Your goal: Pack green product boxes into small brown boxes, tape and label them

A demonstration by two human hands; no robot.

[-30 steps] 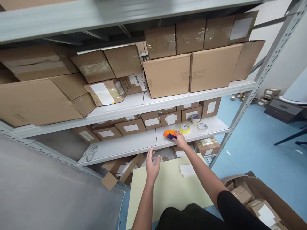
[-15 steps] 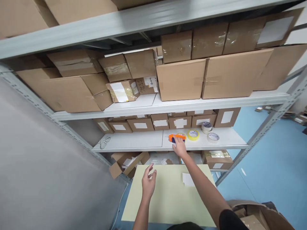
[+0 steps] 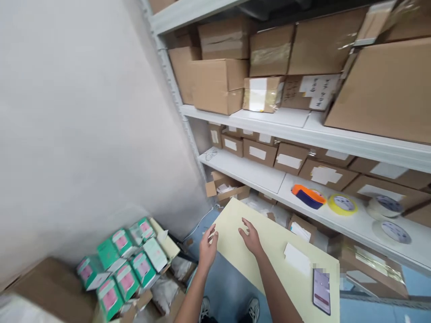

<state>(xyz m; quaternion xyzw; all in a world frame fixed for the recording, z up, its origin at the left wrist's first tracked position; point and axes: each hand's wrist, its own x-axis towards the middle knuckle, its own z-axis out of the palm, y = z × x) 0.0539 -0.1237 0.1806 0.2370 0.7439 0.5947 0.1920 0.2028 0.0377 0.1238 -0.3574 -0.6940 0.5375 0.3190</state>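
Note:
My left hand (image 3: pixel 208 247) hovers near the left edge of a pale yellow tabletop (image 3: pixel 232 224), its fingers apart and holding nothing. To its right, my right hand (image 3: pixel 251 237) is over the tabletop, also with spread fingers and nothing in them. An orange and dark blue tape dispenser (image 3: pixel 308 197) lies on the white shelf, beside a yellow tape roll (image 3: pixel 342 204). Paler tape rolls (image 3: pixel 396 231) sit farther right. White paper (image 3: pixel 297 258) and a phone (image 3: pixel 321 291) lie on the right part of the tabletop.
Metal shelving (image 3: pixel 256 120) full of cardboard boxes (image 3: pixel 208 85) stands ahead and to the right. Green boxes (image 3: pixel 126 280) with pink labels are stacked at the lower left, by a white wall (image 3: pixel 84 112). An open carton (image 3: pixel 229 188) sits low behind the tabletop.
The view has swung left and down, bringing the green boxes and phone into sight. My right hand has left the tape dispenser on the shelf and come back beside my left hand.

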